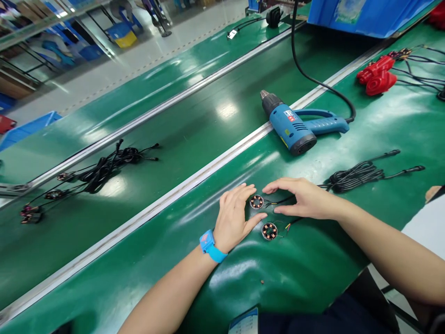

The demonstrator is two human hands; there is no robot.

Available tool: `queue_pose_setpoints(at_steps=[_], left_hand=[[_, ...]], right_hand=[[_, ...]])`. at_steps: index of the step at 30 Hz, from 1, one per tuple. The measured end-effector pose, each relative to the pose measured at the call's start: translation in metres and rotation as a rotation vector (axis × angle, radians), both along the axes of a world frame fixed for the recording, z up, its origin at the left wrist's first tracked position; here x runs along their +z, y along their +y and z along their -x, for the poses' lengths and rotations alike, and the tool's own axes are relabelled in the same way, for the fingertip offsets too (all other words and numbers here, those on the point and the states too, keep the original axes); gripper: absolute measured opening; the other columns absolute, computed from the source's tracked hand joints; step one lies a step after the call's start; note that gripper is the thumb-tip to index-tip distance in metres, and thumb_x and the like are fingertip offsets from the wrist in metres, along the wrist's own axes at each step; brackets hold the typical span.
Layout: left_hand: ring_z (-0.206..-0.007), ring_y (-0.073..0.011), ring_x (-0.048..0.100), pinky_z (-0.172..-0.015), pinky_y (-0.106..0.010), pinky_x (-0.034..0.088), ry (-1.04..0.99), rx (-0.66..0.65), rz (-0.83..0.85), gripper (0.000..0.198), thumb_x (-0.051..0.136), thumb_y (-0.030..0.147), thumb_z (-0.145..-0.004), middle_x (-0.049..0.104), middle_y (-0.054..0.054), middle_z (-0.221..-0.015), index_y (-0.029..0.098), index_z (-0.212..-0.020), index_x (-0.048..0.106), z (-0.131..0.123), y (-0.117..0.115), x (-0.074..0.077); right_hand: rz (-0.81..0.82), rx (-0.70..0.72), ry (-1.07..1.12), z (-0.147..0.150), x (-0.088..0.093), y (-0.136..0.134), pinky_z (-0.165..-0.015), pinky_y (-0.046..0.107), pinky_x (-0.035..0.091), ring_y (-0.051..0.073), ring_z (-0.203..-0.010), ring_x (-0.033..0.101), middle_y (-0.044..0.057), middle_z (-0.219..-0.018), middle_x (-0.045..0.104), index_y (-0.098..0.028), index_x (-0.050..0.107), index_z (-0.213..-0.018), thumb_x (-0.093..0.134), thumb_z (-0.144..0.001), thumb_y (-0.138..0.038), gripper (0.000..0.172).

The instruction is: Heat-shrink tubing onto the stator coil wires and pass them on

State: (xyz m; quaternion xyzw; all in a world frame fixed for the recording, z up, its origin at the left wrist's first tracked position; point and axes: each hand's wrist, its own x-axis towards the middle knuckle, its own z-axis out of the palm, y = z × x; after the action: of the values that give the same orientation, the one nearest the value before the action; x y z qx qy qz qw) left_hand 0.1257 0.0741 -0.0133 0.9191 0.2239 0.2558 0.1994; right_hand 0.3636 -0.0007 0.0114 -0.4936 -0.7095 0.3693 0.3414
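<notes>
Two small motor stators with copper windings lie on the green mat (194, 278) before me. My left hand (234, 215), with a blue wrist strap (212, 246), curves around the left side of the upper stator (256, 202), thumb and fingers apart. From the right, my right hand (306, 198) hovers by that stator's thin wires, its thumb and fingers spread with a gap between them. Just below my hands is the lower stator (270, 231), with short coloured wire ends beside it. A coiled black cable (358, 177) lies beyond my right wrist.
A blue heat gun (292, 125) rests across the metal rail (208, 170), its cord running upward. Red housings (377, 76) with wires lie at right, under a blue bin (368, 16). Bundled black cables with stators (104, 169) lie on the belt at left.
</notes>
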Motion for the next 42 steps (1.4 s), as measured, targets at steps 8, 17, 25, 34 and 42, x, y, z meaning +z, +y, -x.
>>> queue_pose_setpoints(at_steps=[8, 17, 25, 34, 42], left_hand=[[-0.117, -0.0260, 0.059, -0.099, -0.044, 0.034, -0.009, 0.086, -0.090, 0.039, 0.069, 0.027, -0.091, 0.070, -0.007, -0.113, 0.020, -0.124, 0.048, -0.001, -0.005, 0.007], [-0.111, -0.0233, 0.062, -0.094, -0.041, 0.033, -0.020, 0.041, -0.138, 0.035, 0.068, 0.026, -0.093, 0.071, -0.006, -0.110, 0.020, -0.122, 0.050, -0.002, -0.012, 0.012], [-0.111, -0.0217, 0.060, -0.094, -0.039, 0.034, 0.032, -0.028, -0.045, 0.035, 0.067, 0.029, -0.094, 0.068, -0.006, -0.111, 0.018, -0.123, 0.050, -0.002, -0.014, 0.010], [-0.111, -0.0233, 0.052, -0.094, -0.039, 0.032, 0.085, -0.148, -0.027, 0.020, 0.062, 0.045, -0.095, 0.065, -0.003, -0.114, 0.027, -0.102, 0.065, 0.016, -0.019, 0.041], [-0.112, -0.0247, 0.050, -0.084, -0.039, 0.031, 0.297, -0.113, -0.246, 0.013, 0.070, 0.031, -0.091, 0.061, 0.000, -0.132, 0.027, -0.103, 0.067, 0.018, -0.036, 0.042]], right_hand=[[0.018, -0.031, -0.099, 0.013, -0.016, 0.001, -0.073, 0.027, 0.048, 0.015, -0.075, 0.056, 0.003, -0.107, 0.061, -0.021, 0.059, -0.121, 0.068, -0.087, -0.021, 0.035], [0.301, -0.059, 0.160, 0.013, -0.006, -0.001, -0.053, 0.024, 0.032, 0.012, -0.058, 0.043, -0.002, -0.071, 0.053, -0.016, 0.062, -0.093, 0.059, -0.094, -0.045, 0.029], [0.308, -0.101, 0.118, 0.018, -0.007, -0.002, -0.072, 0.028, 0.043, 0.017, -0.074, 0.060, 0.000, -0.081, 0.065, -0.017, 0.061, -0.098, 0.047, -0.100, -0.044, 0.031], [0.032, -0.362, 0.089, -0.018, 0.009, -0.009, -0.094, 0.035, 0.048, 0.023, -0.102, 0.062, 0.004, -0.108, 0.067, -0.021, 0.065, -0.119, 0.053, -0.101, -0.049, 0.035], [-0.110, -0.398, -0.441, -0.106, 0.022, -0.064, -0.107, 0.040, 0.039, 0.029, -0.125, 0.049, 0.004, -0.137, 0.052, -0.032, 0.050, -0.142, 0.066, -0.088, -0.070, 0.068]])
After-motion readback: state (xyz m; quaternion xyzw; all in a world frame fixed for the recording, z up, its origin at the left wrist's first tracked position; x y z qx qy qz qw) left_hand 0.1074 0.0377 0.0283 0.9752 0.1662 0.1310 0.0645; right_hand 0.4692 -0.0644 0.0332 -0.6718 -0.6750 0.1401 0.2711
